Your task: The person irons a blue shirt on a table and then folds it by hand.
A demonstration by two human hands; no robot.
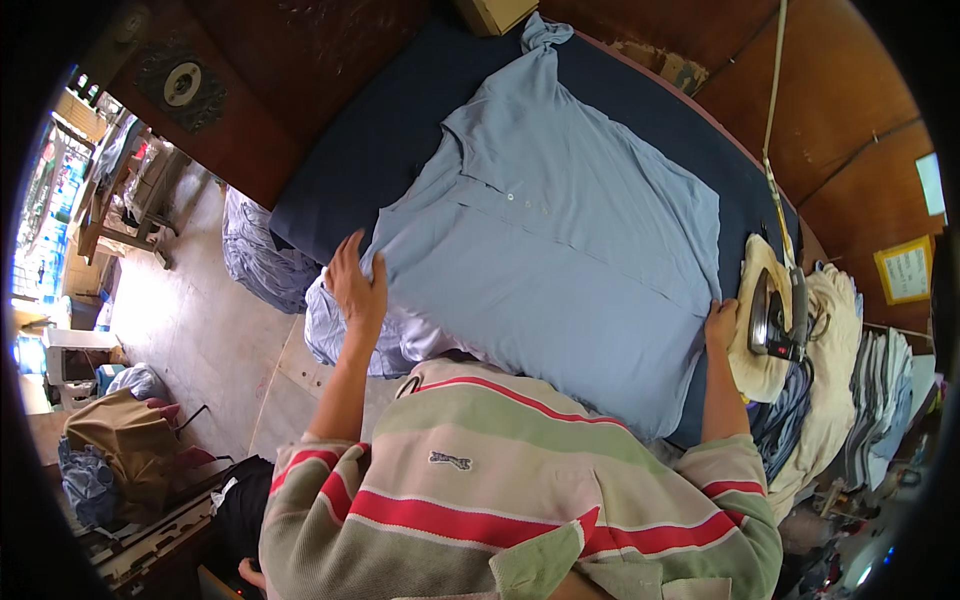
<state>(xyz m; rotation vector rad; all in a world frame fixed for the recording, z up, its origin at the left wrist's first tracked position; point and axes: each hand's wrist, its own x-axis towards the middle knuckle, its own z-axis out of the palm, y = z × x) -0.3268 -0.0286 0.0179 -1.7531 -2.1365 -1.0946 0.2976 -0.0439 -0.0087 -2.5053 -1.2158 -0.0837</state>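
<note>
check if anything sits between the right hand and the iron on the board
Nothing visible does. The right hand rests on the edge of the light blue shirt, and the iron stands just beside it on a cream cloth, with only a narrow gap between.

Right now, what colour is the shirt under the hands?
The shirt is plain light blue, seen best in the head view.

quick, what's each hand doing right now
Left hand: open, fingers spread flat on the light blue shirt.
Right hand: on the shirt's edge; grip cannot be told.
</note>
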